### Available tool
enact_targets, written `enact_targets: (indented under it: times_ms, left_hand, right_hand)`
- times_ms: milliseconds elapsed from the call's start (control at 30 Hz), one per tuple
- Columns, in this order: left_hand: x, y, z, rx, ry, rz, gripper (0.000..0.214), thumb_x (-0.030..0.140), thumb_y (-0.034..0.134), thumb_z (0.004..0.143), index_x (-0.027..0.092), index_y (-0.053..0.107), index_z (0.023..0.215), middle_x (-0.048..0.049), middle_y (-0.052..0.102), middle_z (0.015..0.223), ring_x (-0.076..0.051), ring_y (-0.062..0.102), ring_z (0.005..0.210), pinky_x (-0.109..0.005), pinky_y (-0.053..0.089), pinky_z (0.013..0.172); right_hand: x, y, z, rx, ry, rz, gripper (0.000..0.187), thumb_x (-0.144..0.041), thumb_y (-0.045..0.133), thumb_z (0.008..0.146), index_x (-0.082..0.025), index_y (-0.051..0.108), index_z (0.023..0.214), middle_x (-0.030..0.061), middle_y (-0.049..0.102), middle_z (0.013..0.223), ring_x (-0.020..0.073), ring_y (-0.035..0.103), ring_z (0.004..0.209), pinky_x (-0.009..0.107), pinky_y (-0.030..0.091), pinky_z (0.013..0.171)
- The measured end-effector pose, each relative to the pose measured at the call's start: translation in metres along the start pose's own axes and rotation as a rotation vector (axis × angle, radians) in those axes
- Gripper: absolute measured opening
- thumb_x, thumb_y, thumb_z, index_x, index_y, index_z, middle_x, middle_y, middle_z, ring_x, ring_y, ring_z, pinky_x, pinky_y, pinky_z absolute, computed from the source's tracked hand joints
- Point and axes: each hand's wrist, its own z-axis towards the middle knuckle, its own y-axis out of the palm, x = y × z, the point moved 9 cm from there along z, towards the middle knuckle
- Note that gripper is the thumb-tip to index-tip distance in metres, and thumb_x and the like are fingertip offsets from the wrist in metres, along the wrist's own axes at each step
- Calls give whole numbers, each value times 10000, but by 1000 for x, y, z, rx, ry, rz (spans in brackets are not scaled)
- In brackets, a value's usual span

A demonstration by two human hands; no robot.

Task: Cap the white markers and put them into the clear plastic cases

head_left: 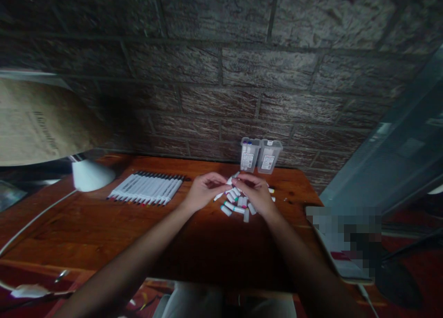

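My left hand (205, 189) and my right hand (255, 191) meet over a loose pile of marker caps (242, 201). Both are closed, fingertips pinched around a small white marker piece (234, 177) with a greyish end; the fingers hide much of it, so its full shape does not show. The caps beneath are whitish with coloured ends, among them green, pink and teal. A slim white marker (218, 197) pokes out beside my left fingers. Further left, a row of white markers (147, 189) lies side by side, dark ends toward the wall and coloured ends toward me.
Two clear plastic cases (249, 155) stand against the brick wall, the left one with a few purple and blue marker ends inside. A lamp with a white base (90, 175) and a paper-like shade (44, 124) is at left. A tablet-like device (341, 262) sits at the right edge.
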Motion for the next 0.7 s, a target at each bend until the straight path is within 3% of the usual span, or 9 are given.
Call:
enact_targets:
  times_ms: [167, 333, 533, 700]
  left_hand:
    - [-2, 8, 1, -137, 6, 1, 366, 287, 791, 746, 148, 707, 1073, -63, 761, 962, -174, 694, 876, -314, 538, 864]
    - [-7, 10, -1, -191, -3, 98, 242, 336, 763, 776, 141, 763, 919, -80, 771, 936, -189, 695, 861, -322, 533, 858]
    - [-5, 9, -3, -152, -13, 104, 228, 309, 807, 721, 138, 765, 866, -73, 770, 873, -177, 691, 823, -311, 532, 844]
    - [-6, 16, -6, -241, -121, -79, 238, 308, 819, 712, 143, 762, 873, -62, 772, 870, -164, 697, 795, -282, 534, 790]
  right_hand:
    - [-6, -10, 2, 31, -29, 154, 252, -385, 807, 680, -215, 781, 863, -14, 698, 707, 105, 568, 580, 237, 456, 566]
    - [-6, -9, 3, -29, -28, 234, 264, -380, 784, 736, -223, 775, 947, -72, 526, 507, 54, 359, 434, 199, 278, 431]
    - [-6, -4, 0, -56, -17, 176, 251, -390, 819, 687, -227, 772, 872, -9, 705, 747, 88, 510, 532, 220, 396, 494]
    - [-16, -1, -2, -97, -51, 148, 172, -369, 809, 716, -218, 770, 790, -41, 630, 592, 71, 457, 478, 205, 361, 466]
